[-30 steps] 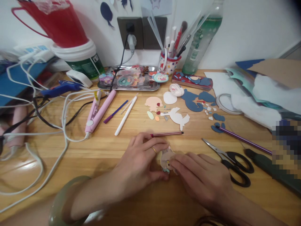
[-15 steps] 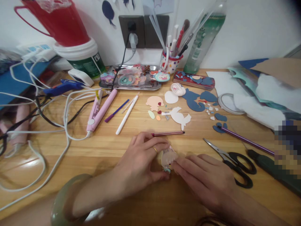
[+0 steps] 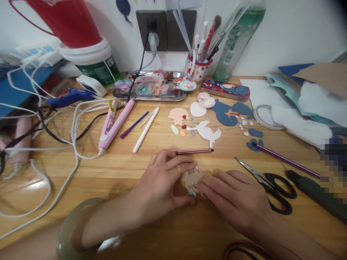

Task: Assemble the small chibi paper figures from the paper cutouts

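A small pale cut-out figure (image 3: 193, 180) with a little pink and teal lies flat on the wooden table. My left hand (image 3: 164, 180) frames it, fingertips at its upper edge and thumb at its lower edge, holding it closed between them. From the other side my right hand (image 3: 235, 195) presses its bunched fingertips on the figure's right part, which they hide. Just beyond my left fingers lies a dark red striped pen (image 3: 195, 151). Black-handled scissors (image 3: 267, 182) lie open to the right of my right hand.
Paper cut-outs, a white one (image 3: 208, 133) and a blue one (image 3: 225, 113) among them, lie farther back. Behind them stand a metal tray (image 3: 151, 97) and a dotted pen cup (image 3: 199, 70). A pink hair straightener (image 3: 119, 122) and tangled cables fill the left.
The camera view has shifted slightly. Both hands stay on the figure, with my right fingertips moved only a little on its right part.
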Tool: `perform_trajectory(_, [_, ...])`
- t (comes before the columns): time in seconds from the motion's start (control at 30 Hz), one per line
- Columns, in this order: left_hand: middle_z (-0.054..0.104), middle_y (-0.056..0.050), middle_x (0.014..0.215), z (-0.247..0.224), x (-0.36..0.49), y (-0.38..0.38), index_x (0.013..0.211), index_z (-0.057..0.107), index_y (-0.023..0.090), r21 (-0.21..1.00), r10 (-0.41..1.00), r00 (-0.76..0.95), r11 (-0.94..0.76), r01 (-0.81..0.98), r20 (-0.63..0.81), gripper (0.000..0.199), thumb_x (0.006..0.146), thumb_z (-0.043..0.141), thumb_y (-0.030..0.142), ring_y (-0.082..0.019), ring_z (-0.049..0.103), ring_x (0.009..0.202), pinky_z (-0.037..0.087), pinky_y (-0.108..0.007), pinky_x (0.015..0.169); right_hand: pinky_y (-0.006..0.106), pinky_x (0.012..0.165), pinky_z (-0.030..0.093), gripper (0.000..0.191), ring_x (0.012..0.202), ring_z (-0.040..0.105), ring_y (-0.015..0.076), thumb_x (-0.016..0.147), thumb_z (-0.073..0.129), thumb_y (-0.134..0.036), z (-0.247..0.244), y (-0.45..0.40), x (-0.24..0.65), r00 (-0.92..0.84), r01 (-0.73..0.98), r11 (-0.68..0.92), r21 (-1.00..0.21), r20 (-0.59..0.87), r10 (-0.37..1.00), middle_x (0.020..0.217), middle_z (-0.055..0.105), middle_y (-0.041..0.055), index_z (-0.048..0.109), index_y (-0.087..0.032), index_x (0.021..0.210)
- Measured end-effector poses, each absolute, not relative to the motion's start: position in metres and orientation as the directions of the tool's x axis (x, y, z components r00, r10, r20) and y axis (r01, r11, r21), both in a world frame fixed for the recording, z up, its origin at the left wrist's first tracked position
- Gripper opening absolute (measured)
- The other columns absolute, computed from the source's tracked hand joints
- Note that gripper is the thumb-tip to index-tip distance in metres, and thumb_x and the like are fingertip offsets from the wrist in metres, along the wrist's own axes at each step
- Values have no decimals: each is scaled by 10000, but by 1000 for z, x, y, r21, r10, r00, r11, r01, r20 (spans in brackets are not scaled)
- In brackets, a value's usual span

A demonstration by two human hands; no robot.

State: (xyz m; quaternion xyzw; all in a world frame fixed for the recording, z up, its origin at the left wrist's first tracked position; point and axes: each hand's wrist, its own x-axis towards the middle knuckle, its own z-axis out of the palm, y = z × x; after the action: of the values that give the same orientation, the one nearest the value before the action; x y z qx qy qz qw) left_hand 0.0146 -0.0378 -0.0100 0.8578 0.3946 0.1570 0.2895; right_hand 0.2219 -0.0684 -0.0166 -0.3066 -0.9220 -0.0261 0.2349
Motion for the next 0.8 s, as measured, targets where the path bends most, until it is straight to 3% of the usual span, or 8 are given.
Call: perform_trajectory(0.8, [538, -14, 1207, -11, 14, -38, 1177, 503, 209, 608, 765, 643, -528, 593, 38, 571, 675, 709, 384, -229, 348, 1125, 316, -371, 964, 307, 601, 361, 154, 757, 546, 166, 872, 446, -104, -16, -69, 223, -715, 549, 828, -109, 450, 534, 852, 656, 60, 597, -113, 899])
